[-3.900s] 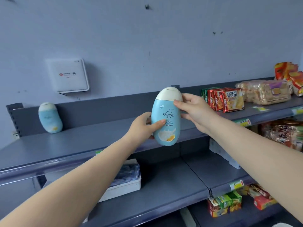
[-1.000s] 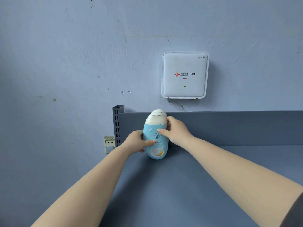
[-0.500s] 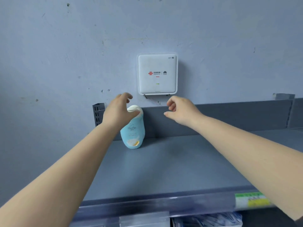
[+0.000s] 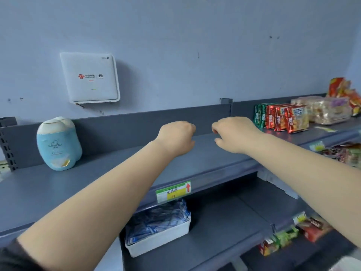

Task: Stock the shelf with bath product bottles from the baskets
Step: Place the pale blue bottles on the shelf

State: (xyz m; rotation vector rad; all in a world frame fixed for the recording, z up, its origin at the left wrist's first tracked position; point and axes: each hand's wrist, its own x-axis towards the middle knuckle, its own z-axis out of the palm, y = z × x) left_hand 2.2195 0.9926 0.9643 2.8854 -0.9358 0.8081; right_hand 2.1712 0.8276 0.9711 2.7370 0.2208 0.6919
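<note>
Two light blue bath bottles with cream caps stand upright at the far left of the grey top shelf (image 4: 109, 173). The front bottle (image 4: 58, 147) largely hides the second bottle (image 4: 68, 122) right behind it. My left hand (image 4: 176, 136) and my right hand (image 4: 234, 133) hover side by side over the middle of the shelf, well to the right of the bottles. Both hang loosely curled and hold nothing. No basket is in view.
A white router box (image 4: 89, 78) hangs on the wall above the bottles. Red and green snack packets (image 4: 281, 117) fill the shelf's right end. A white tray of blue packets (image 4: 158, 229) sits on the lower shelf. A perforated upright (image 4: 6, 143) bounds the shelf's left end.
Both hands let go of the bottle, which now stands in front of the first one, and drew back to the right. My view swung right, so the bottles sit far left.
</note>
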